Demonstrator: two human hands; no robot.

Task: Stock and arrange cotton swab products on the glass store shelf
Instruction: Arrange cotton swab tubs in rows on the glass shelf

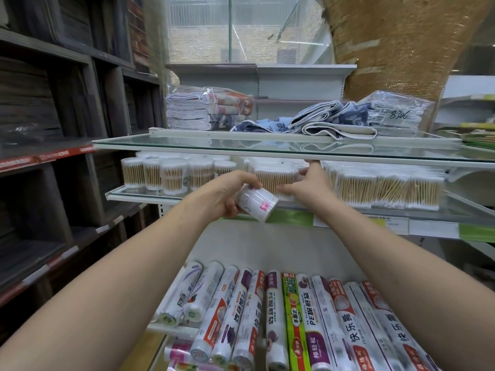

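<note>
The left hand (230,195) grips a white cylindrical tub of cotton swabs with a small pink label (257,204), tilted, just in front of the lower glass shelf (128,195). The right hand (308,184) rests with straight fingers against a clear pack of wooden-stick cotton swabs (277,180) on that shelf. Round clear tubs of swabs (171,175) stand to the left; more flat packs (388,190) lie to the right.

Left hand (230,195) grips a swab tub (257,203) just before the glass shelf (139,195). Swab canisters (166,175) stand on it left of the grip; swab packs (385,187) lie right, beyond the right hand (308,187). Folded towels (203,111) lie above; wrap rolls (273,317) below.
</note>
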